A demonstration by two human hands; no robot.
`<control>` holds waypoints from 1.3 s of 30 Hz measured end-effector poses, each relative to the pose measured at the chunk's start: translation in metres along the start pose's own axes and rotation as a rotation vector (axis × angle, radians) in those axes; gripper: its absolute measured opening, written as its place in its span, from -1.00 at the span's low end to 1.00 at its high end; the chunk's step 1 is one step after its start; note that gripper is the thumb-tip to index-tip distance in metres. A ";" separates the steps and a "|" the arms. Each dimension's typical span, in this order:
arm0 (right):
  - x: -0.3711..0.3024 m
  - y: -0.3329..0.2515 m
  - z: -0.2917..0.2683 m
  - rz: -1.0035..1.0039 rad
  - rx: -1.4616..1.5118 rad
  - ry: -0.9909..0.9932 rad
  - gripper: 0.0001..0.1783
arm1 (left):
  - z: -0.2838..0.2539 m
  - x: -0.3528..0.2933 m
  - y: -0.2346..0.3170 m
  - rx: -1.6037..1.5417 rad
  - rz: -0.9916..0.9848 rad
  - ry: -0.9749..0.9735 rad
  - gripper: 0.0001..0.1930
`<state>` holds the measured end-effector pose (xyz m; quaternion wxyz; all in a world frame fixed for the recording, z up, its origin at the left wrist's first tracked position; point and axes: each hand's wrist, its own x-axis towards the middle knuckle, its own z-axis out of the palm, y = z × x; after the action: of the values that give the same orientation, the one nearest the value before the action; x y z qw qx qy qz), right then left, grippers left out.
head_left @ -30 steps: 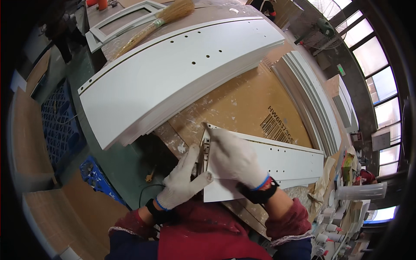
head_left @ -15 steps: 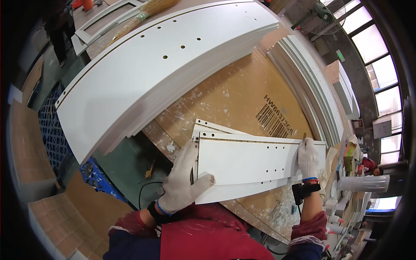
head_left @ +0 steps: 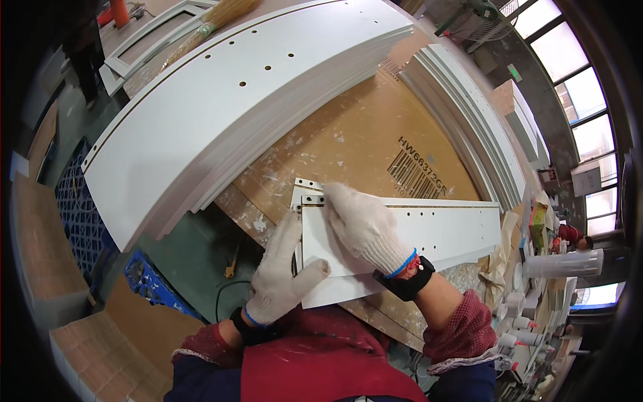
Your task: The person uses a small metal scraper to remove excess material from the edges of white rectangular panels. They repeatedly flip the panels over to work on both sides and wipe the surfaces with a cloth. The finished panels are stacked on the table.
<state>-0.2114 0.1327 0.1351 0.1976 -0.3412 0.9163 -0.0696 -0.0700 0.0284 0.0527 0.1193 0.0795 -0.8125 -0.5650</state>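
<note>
A white drilled panel (head_left: 455, 224) with a groove along its far edge lies on top of other white panels in front of me. My left hand (head_left: 280, 275), in a white knit glove, grips its left end, the thumb on the upper face and the fingers along the end edge. My gloved right hand (head_left: 365, 224) is closed over the far left part of the panel, its fingertips at the groove near the corner holes. Whatever its fingers pinch is hidden. A lower panel's corner (head_left: 307, 183) juts out beyond the top one.
A tall stack of large curved white panels (head_left: 174, 127) stands at the far left, and a stack of narrower ones (head_left: 469, 114) at the right. Beneath lies brown cardboard (head_left: 348, 147). A broom (head_left: 218, 20) rests behind; bottles (head_left: 526, 328) and a clear cylinder (head_left: 562, 263) are at the right.
My right hand has swept left along the grooved edge, from the panel's right end to its left end. A small brownish thing showed at its fingertips earlier. My left hand keeps its hold.
</note>
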 end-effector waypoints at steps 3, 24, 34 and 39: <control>-0.007 -0.009 0.010 -0.267 0.220 -0.039 -0.79 | 0.002 -0.003 0.003 0.026 -0.020 0.031 -0.20; -0.038 0.004 0.029 -0.301 0.174 0.219 -0.76 | -0.007 -0.022 -0.038 -0.240 0.073 0.262 -0.29; -0.134 0.174 0.036 0.344 -0.267 0.713 -0.77 | -0.022 -0.019 -0.034 -0.684 -0.181 0.170 -0.38; -0.092 0.027 0.041 -0.206 0.024 0.376 -0.64 | -0.037 -0.008 -0.054 -0.517 -0.118 0.257 -0.61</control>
<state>-0.1474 0.2132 0.1196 0.0190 -0.4120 0.8964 -0.1626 -0.0525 -0.0220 0.0137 0.2045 0.1648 -0.6139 -0.7444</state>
